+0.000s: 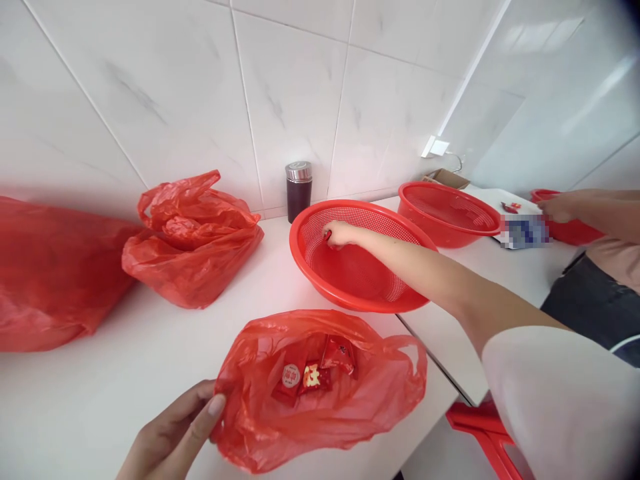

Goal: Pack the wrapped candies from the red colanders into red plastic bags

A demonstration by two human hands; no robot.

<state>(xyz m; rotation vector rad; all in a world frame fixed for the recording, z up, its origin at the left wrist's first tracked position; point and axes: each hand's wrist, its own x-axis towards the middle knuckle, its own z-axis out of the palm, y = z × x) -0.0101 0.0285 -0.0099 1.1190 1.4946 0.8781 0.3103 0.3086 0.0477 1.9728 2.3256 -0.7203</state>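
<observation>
The rim of an open, translucent red plastic bag (380, 407) is grasped by the left hand (185, 427) — three small shiny wrapped packets (313, 377) are held inside. A small red object (327, 235) is pinched by the right hand (342, 235) within a round, perforated red plastic basket (350, 270). Behind the basket, a dark cylindrical container with a silver lid (299, 195) is seen near the tiled wall (295, 87).

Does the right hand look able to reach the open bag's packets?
Probably yes: the open bag gapes upward, the left hand holding its rim, and nothing covers the packets. The right hand, inside the basket, pinches something red.
</observation>
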